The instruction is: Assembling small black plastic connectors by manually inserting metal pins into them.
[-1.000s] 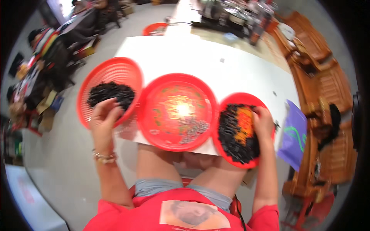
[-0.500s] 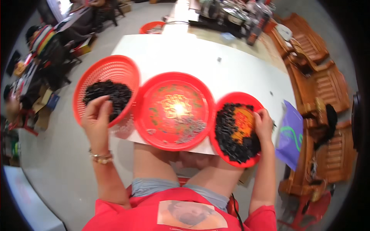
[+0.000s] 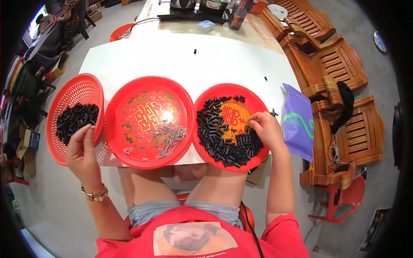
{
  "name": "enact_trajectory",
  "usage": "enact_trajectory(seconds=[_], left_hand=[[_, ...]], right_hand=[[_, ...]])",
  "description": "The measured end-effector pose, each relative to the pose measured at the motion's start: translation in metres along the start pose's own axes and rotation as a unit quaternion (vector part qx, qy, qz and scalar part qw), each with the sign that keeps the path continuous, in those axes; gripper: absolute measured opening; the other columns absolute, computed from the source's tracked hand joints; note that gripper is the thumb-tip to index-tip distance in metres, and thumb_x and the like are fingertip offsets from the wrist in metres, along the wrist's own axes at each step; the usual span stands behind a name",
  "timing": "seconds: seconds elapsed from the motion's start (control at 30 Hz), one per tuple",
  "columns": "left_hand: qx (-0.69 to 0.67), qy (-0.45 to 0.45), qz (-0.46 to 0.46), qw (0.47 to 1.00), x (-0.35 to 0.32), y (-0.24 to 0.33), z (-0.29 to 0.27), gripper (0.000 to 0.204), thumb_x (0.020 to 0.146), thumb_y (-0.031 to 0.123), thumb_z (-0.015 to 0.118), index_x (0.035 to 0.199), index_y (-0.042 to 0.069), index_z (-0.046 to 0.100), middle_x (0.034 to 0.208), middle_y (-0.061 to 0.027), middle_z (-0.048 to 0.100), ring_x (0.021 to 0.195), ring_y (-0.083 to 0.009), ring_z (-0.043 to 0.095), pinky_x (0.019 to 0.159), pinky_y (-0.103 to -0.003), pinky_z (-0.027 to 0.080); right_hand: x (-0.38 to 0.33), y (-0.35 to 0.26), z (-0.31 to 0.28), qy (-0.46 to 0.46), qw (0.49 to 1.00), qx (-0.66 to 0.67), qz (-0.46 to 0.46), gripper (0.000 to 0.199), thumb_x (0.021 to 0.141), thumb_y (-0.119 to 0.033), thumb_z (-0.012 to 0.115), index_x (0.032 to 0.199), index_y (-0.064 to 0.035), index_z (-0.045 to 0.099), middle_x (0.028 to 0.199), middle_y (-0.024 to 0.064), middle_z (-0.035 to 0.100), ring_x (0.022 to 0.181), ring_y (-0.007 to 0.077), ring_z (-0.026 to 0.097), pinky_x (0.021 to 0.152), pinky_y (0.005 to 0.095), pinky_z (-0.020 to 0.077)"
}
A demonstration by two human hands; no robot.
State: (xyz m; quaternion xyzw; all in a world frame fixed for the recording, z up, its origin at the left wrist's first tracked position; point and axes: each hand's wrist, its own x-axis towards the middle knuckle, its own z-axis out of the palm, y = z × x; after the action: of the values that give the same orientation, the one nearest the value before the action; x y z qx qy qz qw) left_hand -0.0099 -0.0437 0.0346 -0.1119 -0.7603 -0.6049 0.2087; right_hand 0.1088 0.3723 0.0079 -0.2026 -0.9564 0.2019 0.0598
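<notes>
My left hand (image 3: 84,155) hovers at the near right side of a red perforated basket (image 3: 95,82) that holds a heap of small black plastic pieces (image 3: 77,122). Its thumb and fingers are pressed together; anything between them is too small to make out. My right hand (image 3: 267,130) reaches over the right rim of a round red tray (image 3: 254,95). Those fingers are pinched above short black tubular pieces (image 3: 219,144), and what they hold is hidden. Between basket and tray sits a larger red tray (image 3: 116,107) with small silvery metal parts (image 3: 170,138) at its near right.
The containers stand along the near edge of a white table (image 3: 163,51). Loose black bits (image 3: 195,51) lie farther back. A purple bag (image 3: 297,124) is at the table's right edge, beside wooden chairs (image 3: 331,60). Cookware (image 3: 189,6) stands at the far end.
The view has shifted, so the table and containers sit farther left. My left hand has drawn back from over the heap; my right hand has moved from the tray's rim to above its pieces.
</notes>
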Motion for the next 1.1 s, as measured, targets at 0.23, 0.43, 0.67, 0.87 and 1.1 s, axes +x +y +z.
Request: enact_trajectory(seconds=[0.23,0.43,0.67,0.87,1.1], left_hand=[[-0.03,-0.122,-0.049,0.991,-0.028,0.014,0.036,0.011,0.085,-0.001,0.06,0.095,-0.003,0.064,0.085,-0.0065,0.066,0.079,-0.01,0.061,0.071,-0.021,0.048],[-0.028,-0.22,-0.036,0.974,-0.045,0.023,0.055,0.01,0.084,-0.002,0.061,0.093,-0.003,0.065,0.085,-0.0075,0.067,0.078,-0.0112,0.062,0.07,-0.022,0.049],[-0.024,-0.259,-0.05,0.964,-0.055,0.013,0.053,0.009,0.083,-0.001,0.062,0.091,-0.004,0.065,0.081,-0.0087,0.067,0.077,-0.0119,0.064,0.068,-0.022,0.05],[-0.043,-0.254,-0.078,0.963,-0.055,0.012,0.053,0.01,0.085,-0.002,0.06,0.094,-0.003,0.064,0.081,-0.0085,0.067,0.076,-0.0115,0.064,0.066,-0.022,0.05],[-0.363,-0.337,-0.494,0.715,-0.068,0.035,0.079,0.032,0.096,0.026,0.049,0.117,0.002,0.054,0.098,-0.0089,0.064,0.079,-0.0125,0.065,0.064,-0.022,0.053]], right_hand=[[0.0,-0.003,0.009,-0.004,0.999,-0.008,0.034,0.02,0.073,-0.021,0.069,0.074,-0.0015,0.067,0.073,0.0147,0.065,0.071,0.0313,0.064,0.066,0.0393,0.0503],[0.0,-0.008,0.012,-0.02,1.0,0.005,-0.006,0.013,0.071,-0.013,0.064,0.075,-0.0005,0.066,0.074,0.016,0.065,0.072,0.0303,0.064,0.068,0.0385,0.0507],[0.0,-0.015,0.009,-0.048,0.999,0.011,0.023,0.012,0.07,-0.011,0.066,0.076,-0.0008,0.065,0.073,0.0149,0.065,0.07,0.0294,0.064,0.067,0.0376,0.0504],[-0.006,-0.04,-0.002,-0.034,0.996,0.086,0.019,0.011,0.074,-0.009,0.068,0.078,0.001,0.064,0.069,0.0111,0.065,0.064,0.0193,0.064,0.06,0.0315,0.05],[-0.052,-0.133,0.031,0.059,0.931,0.278,-0.228,0.011,0.074,0.002,0.066,0.083,-0.0027,0.062,0.078,0.0098,0.061,0.065,0.0219,0.062,0.058,0.0302,0.0497]])
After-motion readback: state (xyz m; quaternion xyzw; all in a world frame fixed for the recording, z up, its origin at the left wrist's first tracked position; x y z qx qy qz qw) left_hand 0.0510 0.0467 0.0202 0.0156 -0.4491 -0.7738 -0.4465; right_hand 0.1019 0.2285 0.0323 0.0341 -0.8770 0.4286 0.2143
